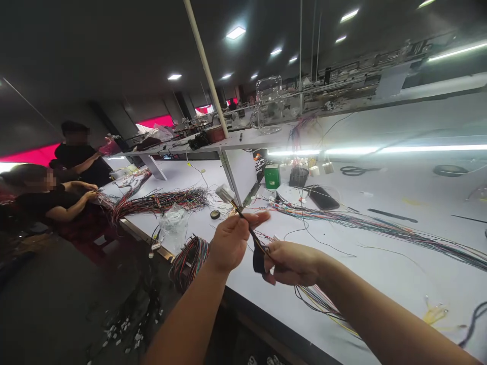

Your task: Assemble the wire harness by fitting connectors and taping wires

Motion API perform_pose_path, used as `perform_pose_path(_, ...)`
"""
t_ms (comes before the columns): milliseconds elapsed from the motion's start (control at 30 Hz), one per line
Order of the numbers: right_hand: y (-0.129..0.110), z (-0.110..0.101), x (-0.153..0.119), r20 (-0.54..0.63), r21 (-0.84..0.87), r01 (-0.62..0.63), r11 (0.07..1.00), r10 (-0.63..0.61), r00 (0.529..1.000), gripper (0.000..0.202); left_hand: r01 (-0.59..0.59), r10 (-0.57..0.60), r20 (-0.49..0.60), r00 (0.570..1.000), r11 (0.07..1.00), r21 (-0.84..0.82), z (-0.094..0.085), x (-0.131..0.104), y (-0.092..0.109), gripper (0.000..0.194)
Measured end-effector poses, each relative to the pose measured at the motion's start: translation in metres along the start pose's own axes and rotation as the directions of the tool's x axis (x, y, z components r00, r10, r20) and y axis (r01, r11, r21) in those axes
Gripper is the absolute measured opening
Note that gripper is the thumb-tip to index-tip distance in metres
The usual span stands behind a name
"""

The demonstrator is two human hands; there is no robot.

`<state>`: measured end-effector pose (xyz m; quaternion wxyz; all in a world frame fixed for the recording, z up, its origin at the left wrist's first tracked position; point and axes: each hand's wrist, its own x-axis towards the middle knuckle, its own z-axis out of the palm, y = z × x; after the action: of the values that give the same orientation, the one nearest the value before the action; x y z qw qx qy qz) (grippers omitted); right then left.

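Above the white bench, my left hand [232, 241] is closed on a thin wire bundle [252, 233], pinching it between thumb and fingers. A pale plastic connector [225, 193] sticks out beyond that grip at the bundle's end. Lower and to the right, my right hand [294, 263] is closed around a roll of black tape [259, 258] at the bundle. The stretch between my hands looks dark, as if wrapped in tape. Loose coloured wires [319, 301] trail out below my right hand. My right fingertips are partly hidden.
Long wires [380, 230] run across the bench on the right. A coiled wire bundle [190, 263] lies by the front edge, near a clear plastic bag [173, 225]. Behind are a green box [272, 176], a phone [323, 196] and scissors [359, 171]. Two people work at the far left.
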<state>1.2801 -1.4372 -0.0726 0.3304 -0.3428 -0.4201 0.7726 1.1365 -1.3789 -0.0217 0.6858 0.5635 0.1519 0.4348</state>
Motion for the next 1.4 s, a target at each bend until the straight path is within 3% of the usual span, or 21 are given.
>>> perform_pose_path(67,0.0,-0.004,-0.012,0.096,-0.016,0.002,1.0,0.0,0.995,0.009,0.066,-0.07,0.072,0.995,0.996,0.059,0.005,-0.002,0.008,0.022)
perform_pose_path(100,-0.001,-0.005,-0.018,0.08,-0.003,0.049,0.999,-0.048,0.996,0.012,0.092,-0.099,0.076,0.992,0.992,0.091,0.007,-0.002,0.011,0.022)
perform_pose_path(167,-0.001,-0.005,-0.028,-0.058,0.008,0.216,0.976,-0.215,0.975,0.026,0.107,-0.112,0.025,0.993,0.985,0.134,0.012,-0.001,0.014,0.021)
perform_pose_path(233,0.002,-0.002,-0.035,-0.222,-0.105,0.421,0.901,-0.433,0.873,0.039,0.105,-0.098,-0.057,0.994,0.983,0.149,0.016,0.0,0.014,0.022)
perform_pose_path(300,0.005,0.004,-0.038,-0.266,-0.377,0.55,0.745,-0.656,0.706,0.042,0.109,-0.09,-0.127,0.988,0.983,0.151,0.018,0.003,0.012,0.024)
perform_pose_path(400,0.01,0.016,-0.037,-0.123,-0.798,0.448,0.404,-0.836,0.535,0.049,0.104,-0.074,-0.191,0.979,0.983,0.152,0.021,0.005,0.007,0.025)
perform_pose_path(500,0.013,0.023,-0.031,-0.034,-0.967,0.21,0.141,-0.896,0.442,0.059,0.097,-0.059,-0.226,0.972,0.982,0.159,0.024,0.005,0.003,0.026)
perform_pose_path(567,0.015,0.023,-0.027,0.017,-0.99,0.134,0.04,-0.915,0.402,0.059,0.112,-0.069,-0.253,0.965,0.981,0.16,0.023,0.005,0.0,0.029)
perform_pose_path(600,0.015,0.022,-0.025,0.024,-0.988,0.147,0.037,-0.919,0.394,0.055,0.121,-0.078,-0.264,0.961,0.982,0.148,0.022,0.005,-0.002,0.029)
perform_pose_path(633,0.016,0.021,-0.022,-0.014,-0.976,0.197,0.093,-0.93,0.368,0.047,0.125,-0.088,-0.273,0.958,0.984,0.123,0.02,0.005,-0.005,0.029)
perform_pose_path(700,0.016,0.017,-0.018,-0.267,-0.84,0.384,0.383,-0.908,0.322,0.025,0.104,-0.086,-0.287,0.954,0.993,0.049,0.014,0.007,-0.012,0.027)
perform_pose_path(733,0.017,0.015,-0.015,-0.446,-0.672,0.486,0.559,-0.829,0.337,0.014,0.082,-0.079,-0.293,0.953,0.997,-0.001,0.011,0.008,-0.015,0.025)
perform_pose_path(767,0.017,0.012,-0.013,-0.596,-0.45,0.561,0.695,-0.701,0.391,0.011,0.056,-0.071,-0.304,0.95,0.997,-0.058,0.009,0.009,-0.02,0.023)
perform_pose_path(833,0.017,0.008,-0.007,-0.711,-0.045,0.587,0.808,-0.439,0.549,0.02,0.017,-0.079,-0.342,0.936,0.983,-0.181,0.007,0.011,-0.029,0.02)
perform_pose_path(867,0.018,0.007,-0.004,-0.712,0.061,0.573,0.817,-0.367,0.599,0.024,0.018,-0.105,-0.359,0.928,0.971,-0.239,0.007,0.011,-0.035,0.02)
perform_pose_path(900,0.018,0.005,-0.001,-0.717,0.103,0.571,0.814,-0.337,0.61,0.027,0.036,-0.144,-0.37,0.918,0.958,-0.284,0.009,0.011,-0.041,0.022)
perform_pose_path(933,0.019,0.004,0.002,-0.733,0.101,0.579,0.809,-0.333,0.594,0.029,0.066,-0.184,-0.374,0.909,0.95,-0.306,0.011,0.01,-0.047,0.024)
perform_pose_path(1033,0.022,0.0,0.008,-0.795,-0.015,0.583,0.812,-0.363,0.486,0.03,0.168,-0.259,-0.366,0.894,0.95,-0.264,0.017,0.006,-0.067,0.03)
perform_pose_path(1200,0.027,-0.005,0.008,-0.785,-0.373,0.437,0.818,-0.53,0.321,0.023,0.198,-0.259,-0.383,0.887,0.961,-0.192,0.018,0.006,-0.081,0.028)
perform_pose_path(1333,0.026,-0.003,0.005,-0.725,-0.507,0.4,0.763,-0.629,0.281,0.027,0.163,-0.199,-0.316,0.928,0.977,-0.136,0.016,0.011,-0.071,0.027)
perform_pose_path(1400,0.022,-0.001,0.001,-0.73,-0.476,0.429,0.768,-0.617,0.295,0.025,0.103,-0.128,-0.268,0.955,0.989,-0.106,0.018,0.012,-0.064,0.025)
